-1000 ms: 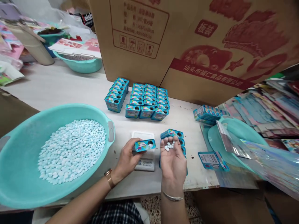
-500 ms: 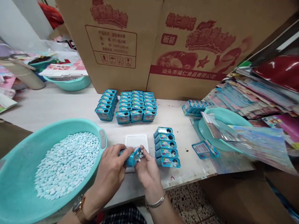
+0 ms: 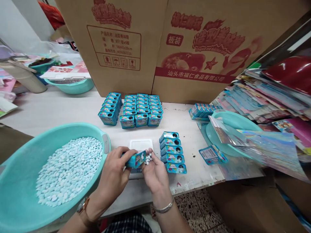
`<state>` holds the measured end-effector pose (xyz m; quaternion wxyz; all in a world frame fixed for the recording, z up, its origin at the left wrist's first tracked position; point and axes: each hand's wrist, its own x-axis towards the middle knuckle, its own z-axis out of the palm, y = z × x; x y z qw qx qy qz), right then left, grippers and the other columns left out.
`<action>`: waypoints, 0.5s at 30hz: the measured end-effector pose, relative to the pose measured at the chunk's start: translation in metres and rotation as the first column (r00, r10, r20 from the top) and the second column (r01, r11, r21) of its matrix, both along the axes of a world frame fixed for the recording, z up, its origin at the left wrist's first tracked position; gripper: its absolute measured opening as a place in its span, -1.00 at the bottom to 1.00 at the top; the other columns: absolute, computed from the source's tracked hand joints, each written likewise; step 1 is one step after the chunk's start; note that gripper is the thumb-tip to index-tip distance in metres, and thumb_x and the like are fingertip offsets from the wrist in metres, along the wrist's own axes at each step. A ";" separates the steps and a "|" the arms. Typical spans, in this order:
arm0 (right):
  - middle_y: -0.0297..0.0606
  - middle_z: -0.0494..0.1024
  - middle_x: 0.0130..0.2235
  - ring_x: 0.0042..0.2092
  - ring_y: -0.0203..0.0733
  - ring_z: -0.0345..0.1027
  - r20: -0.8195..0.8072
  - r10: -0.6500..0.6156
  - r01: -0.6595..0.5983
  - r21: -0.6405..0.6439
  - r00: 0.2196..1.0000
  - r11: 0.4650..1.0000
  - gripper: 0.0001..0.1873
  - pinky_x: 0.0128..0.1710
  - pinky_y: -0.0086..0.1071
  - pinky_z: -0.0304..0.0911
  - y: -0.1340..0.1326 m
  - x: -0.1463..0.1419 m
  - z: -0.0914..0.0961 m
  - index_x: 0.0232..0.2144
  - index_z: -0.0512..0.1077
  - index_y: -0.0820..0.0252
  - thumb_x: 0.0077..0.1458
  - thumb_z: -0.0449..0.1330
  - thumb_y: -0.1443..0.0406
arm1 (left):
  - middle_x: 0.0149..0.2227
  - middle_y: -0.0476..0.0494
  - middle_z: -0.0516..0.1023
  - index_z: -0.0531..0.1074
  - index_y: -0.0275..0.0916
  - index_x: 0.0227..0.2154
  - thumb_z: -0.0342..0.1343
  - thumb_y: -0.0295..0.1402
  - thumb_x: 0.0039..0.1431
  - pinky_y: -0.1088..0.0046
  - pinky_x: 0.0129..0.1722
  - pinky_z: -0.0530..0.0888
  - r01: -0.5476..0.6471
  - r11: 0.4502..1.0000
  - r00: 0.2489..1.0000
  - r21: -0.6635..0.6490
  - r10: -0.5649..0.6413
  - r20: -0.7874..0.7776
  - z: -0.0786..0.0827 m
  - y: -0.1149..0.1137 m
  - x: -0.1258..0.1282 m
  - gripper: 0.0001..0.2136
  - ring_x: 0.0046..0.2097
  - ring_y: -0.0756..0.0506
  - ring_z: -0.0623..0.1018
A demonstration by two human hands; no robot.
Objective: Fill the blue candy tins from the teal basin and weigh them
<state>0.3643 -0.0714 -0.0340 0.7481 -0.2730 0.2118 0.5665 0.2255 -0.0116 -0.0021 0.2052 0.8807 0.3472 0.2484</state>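
Note:
My left hand (image 3: 116, 170) grips a small blue candy box (image 3: 133, 160), tilted so that its round-holed face points at my right palm. In my cupped right hand (image 3: 155, 176) lie several small pale candies (image 3: 148, 158), close to the hole. Behind and under the hands is a white scale (image 3: 141, 144), partly hidden. Just right of my right hand stands a column of blue candy boxes (image 3: 172, 149), some with pale candies visible in their holes. To the left, a large turquoise basin (image 3: 19, 161) holds a heap of pale blue candies (image 3: 70, 171).
Rows of blue boxes (image 3: 141, 111) stand before a big cardboard carton (image 3: 126, 77). Rightward are a flattened blue box (image 3: 211, 154), a turquoise bowl (image 3: 218, 129) under plastic bags (image 3: 272, 145), and stacked packaging (image 3: 250, 100). A smaller basin (image 3: 75, 86) sits back left.
My left hand has turned the candy box and drawn it slightly back from my right palm. The candies in the right palm show more openly now.

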 end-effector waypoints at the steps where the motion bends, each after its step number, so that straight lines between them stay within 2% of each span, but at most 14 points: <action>1: -0.30 0.55 -0.33 -0.24 -0.31 0.46 0.014 -0.010 0.010 0.002 1.000 1.000 -0.91 -0.15 -0.37 0.42 -0.001 0.002 0.001 -0.34 0.49 0.21 0.15 0.17 0.40 | -0.10 -0.15 0.48 0.44 -0.08 -0.02 0.09 -0.49 0.11 0.23 -0.09 0.43 -0.021 0.996 0.995 -0.089 0.029 0.091 -0.006 0.002 0.001 -0.64 -0.08 -0.20 0.48; 3: -0.33 0.54 -0.34 -0.27 -0.32 0.45 0.065 -0.038 0.037 0.011 0.997 0.999 -0.90 -0.18 -0.38 0.43 -0.002 0.008 0.005 -0.35 0.49 0.19 0.16 0.16 0.40 | -0.07 -0.12 0.51 0.44 -0.12 -0.05 0.16 -0.39 0.12 0.26 -0.04 0.45 -0.060 0.956 0.955 -0.287 0.138 0.261 -0.021 0.007 0.005 -0.70 -0.04 -0.18 0.50; 5: -0.36 0.52 -0.36 -0.30 -0.34 0.42 0.129 -0.056 0.053 0.029 0.990 0.998 -0.94 -0.26 -0.41 0.42 -0.003 0.016 0.009 -0.35 0.48 0.16 0.14 0.19 0.38 | -0.07 -0.11 0.54 0.44 -0.15 -0.08 0.25 -0.31 0.07 0.27 -0.01 0.46 -0.069 0.883 0.899 -0.463 0.256 0.355 -0.040 0.012 0.012 -0.68 -0.03 -0.18 0.52; 7: -0.39 0.49 -0.37 -0.34 -0.37 0.38 0.180 -0.061 0.052 0.053 0.982 0.997 -0.95 -0.34 -0.47 0.38 -0.003 0.023 0.014 -0.33 0.47 0.15 0.10 0.24 0.36 | -0.05 -0.14 0.56 0.45 -0.18 -0.08 0.30 -0.29 0.01 0.23 0.05 0.44 -0.044 0.825 0.869 -0.564 0.310 0.386 -0.057 0.015 0.021 -0.62 0.00 -0.20 0.53; 9: -0.42 0.44 -0.39 -0.40 -0.43 0.32 0.213 -0.058 0.040 0.087 0.975 0.995 -0.91 -0.41 -0.54 0.32 -0.003 0.028 0.018 -0.31 0.46 0.15 0.06 0.28 0.36 | -0.02 -0.18 0.55 0.46 -0.20 -0.07 0.32 -0.31 -0.01 0.16 0.13 0.38 -0.018 0.813 0.867 -0.582 0.302 0.396 -0.068 0.018 0.028 -0.61 0.06 -0.22 0.51; 12: -0.48 0.35 -0.43 -0.50 -0.51 0.18 0.256 -0.051 0.016 0.138 0.965 0.990 -0.82 -0.53 -0.62 0.18 -0.003 0.033 0.024 -0.29 0.45 0.16 0.01 0.33 0.37 | 0.11 -0.23 0.49 0.36 -0.17 0.10 0.32 -0.32 0.00 0.11 0.24 0.28 0.029 0.824 0.883 -0.566 0.245 0.401 -0.067 0.018 0.026 -0.44 0.17 -0.23 0.43; 15: -0.53 0.24 -0.48 -0.58 -0.54 0.01 0.345 -0.025 -0.023 0.134 0.938 0.991 -0.76 -0.62 -0.64 0.03 -0.006 0.037 0.026 -0.24 0.45 0.17 0.01 0.35 0.32 | 0.28 -0.25 0.29 0.08 -0.12 0.29 0.28 -0.32 0.07 0.14 0.30 0.21 0.040 0.830 0.875 -0.556 0.240 0.420 -0.051 0.008 0.005 -0.25 0.31 -0.20 0.28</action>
